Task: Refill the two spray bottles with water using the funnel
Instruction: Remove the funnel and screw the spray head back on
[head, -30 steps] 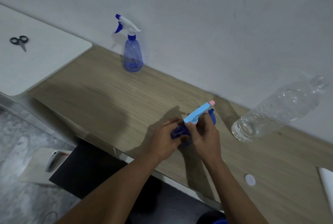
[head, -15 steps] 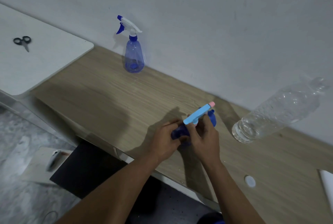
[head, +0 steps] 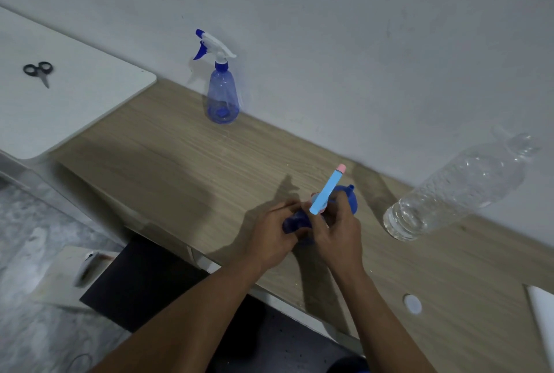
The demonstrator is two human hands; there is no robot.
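A small dark blue spray bottle [head: 295, 222] is held low over the wooden desk [head: 168, 162]. My left hand [head: 269, 240] grips its body. My right hand [head: 338, 234] pinches the base of its light blue spray head [head: 328, 189], whose pink tip points up and right. A blue funnel [head: 350, 198] lies on the desk just behind my right hand, partly hidden. A second, larger translucent blue spray bottle [head: 222, 99] with a white and blue trigger stands upright by the wall. A clear plastic water bottle [head: 458, 189] stands to the right with no cap on it.
A white bottle cap [head: 412, 303] lies on the desk near the front right. Black scissors [head: 39, 71] rest on a white table [head: 75, 96] to the left. A white object [head: 542, 312] pokes in at the right edge. The desk's front edge runs under my forearms.
The light blue spray head has turned from a shallow slant to a steeper, more upright one in my right hand. My left hand stays on the bottle body.
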